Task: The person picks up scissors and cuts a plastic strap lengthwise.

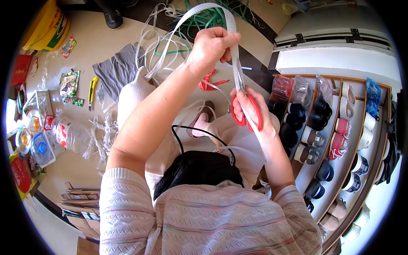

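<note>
My left hand (212, 47) is closed on a flat white plastic strap (235, 59), which arches over the fist and hangs down in front of it. Below and to the right, my right hand (264, 115) grips red-handled scissors (234, 112) with fingers around the loops. Their blades point up along the strap, close to it; whether they touch or cut it I cannot tell. A strip of the strap runs down past the scissors over my right wrist. Loose white strapping (158, 63) trails by my knee, beside tangled green strapping (204, 19).
A shoe rack (359, 155) fills the right side. On the floor at left are a grey cloth (115, 70), a yellow utility knife (92, 92), a large clear bottle (70, 134) and a yellow bucket (49, 25). A black bag (197, 168) rests on my lap.
</note>
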Demonstrator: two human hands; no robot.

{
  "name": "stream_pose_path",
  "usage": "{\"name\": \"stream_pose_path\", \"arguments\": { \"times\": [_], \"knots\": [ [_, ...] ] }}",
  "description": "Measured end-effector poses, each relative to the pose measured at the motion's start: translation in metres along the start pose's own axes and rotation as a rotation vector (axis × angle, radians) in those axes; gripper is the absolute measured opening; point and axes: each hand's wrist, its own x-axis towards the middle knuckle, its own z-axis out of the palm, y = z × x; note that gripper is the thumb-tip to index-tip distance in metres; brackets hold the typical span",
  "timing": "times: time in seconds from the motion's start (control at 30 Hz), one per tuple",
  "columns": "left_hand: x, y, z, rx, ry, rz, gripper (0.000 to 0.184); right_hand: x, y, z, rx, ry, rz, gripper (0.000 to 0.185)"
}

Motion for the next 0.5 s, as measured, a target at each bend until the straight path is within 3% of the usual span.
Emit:
{"name": "stream_pose_path", "arguments": {
  "times": [0.23,0.5],
  "knots": [
    [-0.002,0.002,0.002,0.009,0.011,-0.100,0.026,0.005,-0.008,0.005,-0.040,0.008,0.015,0.032],
    [0.004,0.012,-0.005,0.088,0.031,0.052,0.028,0.000,0.000,0.005,-0.023,0.062,0.011,0.033]
  ]
}}
